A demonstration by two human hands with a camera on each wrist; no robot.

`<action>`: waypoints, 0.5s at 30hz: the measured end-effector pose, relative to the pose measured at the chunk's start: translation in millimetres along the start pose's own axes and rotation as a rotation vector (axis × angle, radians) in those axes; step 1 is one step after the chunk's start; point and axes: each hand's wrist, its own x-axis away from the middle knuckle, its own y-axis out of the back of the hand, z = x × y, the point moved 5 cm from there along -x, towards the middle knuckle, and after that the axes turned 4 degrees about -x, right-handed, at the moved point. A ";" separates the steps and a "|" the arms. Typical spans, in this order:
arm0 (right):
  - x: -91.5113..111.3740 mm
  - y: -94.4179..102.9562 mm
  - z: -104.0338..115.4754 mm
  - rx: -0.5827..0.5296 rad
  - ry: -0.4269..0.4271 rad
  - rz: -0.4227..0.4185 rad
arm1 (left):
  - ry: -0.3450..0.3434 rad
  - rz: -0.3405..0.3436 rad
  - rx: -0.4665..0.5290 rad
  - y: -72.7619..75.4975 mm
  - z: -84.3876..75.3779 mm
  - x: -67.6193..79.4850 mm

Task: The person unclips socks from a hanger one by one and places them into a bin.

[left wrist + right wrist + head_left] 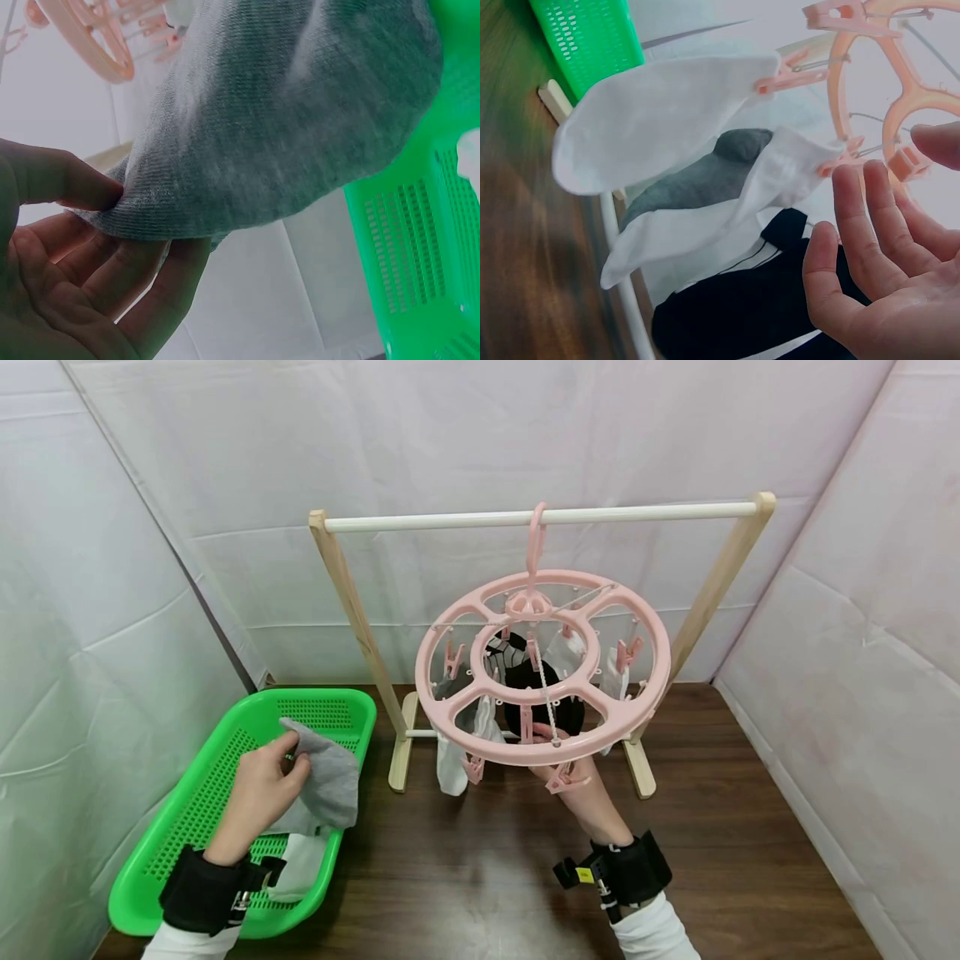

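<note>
My left hand (258, 785) pinches a grey sock (330, 777) by its ribbed edge between thumb and fingers, over the green basket (352, 714). In the left wrist view the sock (277, 112) spreads out beyond the fingertips. A round pink clip hanger (658, 660) hangs at the centre. My right hand (585, 789) reaches under its front rim, holding nothing. The right wrist view shows its fingers extended and the thumb apart, close to a pink clip (909, 163); whether they touch is unclear. White socks (667, 120), a grey one (697, 180) and black ones (735, 315) hang nearby.
The hanger hooks over a white bar (645, 513) on a wooden stand (708, 585). A white cloth piece (300, 864) lies in the basket. A pink clip (566, 779) dangles at the front rim. Pale sheeting walls (862, 610) surround the brown wooden surface (465, 893).
</note>
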 end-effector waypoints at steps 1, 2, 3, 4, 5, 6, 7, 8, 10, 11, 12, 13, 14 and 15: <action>4.2 -9.7 26.9 0.010 -0.059 -0.010 | 0.013 0.014 -0.020 -2.7 11.5 1.6; 8.2 -16.7 44.1 0.024 -0.095 -0.022 | 0.014 0.010 -0.064 -9.2 28.2 4.8; 10.8 -20.6 52.9 0.018 -0.116 -0.025 | 0.030 0.017 -0.067 -12.4 39.3 6.5; 12.8 -21.7 54.1 0.017 -0.132 -0.027 | 0.031 0.010 -0.102 -17.9 53.6 9.0; 14.0 -21.1 50.8 0.002 -0.120 -0.017 | 0.042 0.015 -0.110 -20.3 62.6 10.0; 14.9 -19.4 44.4 -0.011 -0.108 -0.004 | 0.053 0.015 -0.103 -21.3 69.9 10.2; 15.3 -18.8 40.3 -0.004 -0.126 -0.001 | 0.068 0.016 -0.100 -21.8 76.1 10.6; 15.8 -16.8 32.7 -0.029 -0.088 0.024 | 0.076 0.015 -0.105 -22.0 82.1 11.0; 17.1 -12.8 17.1 -0.069 -0.056 0.046 | 0.102 0.014 -0.110 -21.3 91.6 11.5; 17.8 -11.5 10.7 -0.088 -0.041 0.058 | 0.116 0.012 -0.109 -20.4 95.6 12.0; 18.5 -10.5 5.4 -0.101 -0.038 0.062 | 0.128 0.011 -0.110 -19.4 99.3 12.5; 18.9 -9.9 1.3 -0.108 -0.038 0.065 | 0.138 0.012 -0.109 -18.6 102.7 13.1; 19.3 -9.7 -1.2 -0.099 -0.033 0.066 | 0.143 0.014 -0.103 -17.6 105.2 13.7; 19.8 -9.8 -3.2 -0.081 -0.051 0.056 | 0.148 0.011 -0.099 -16.4 107.2 13.8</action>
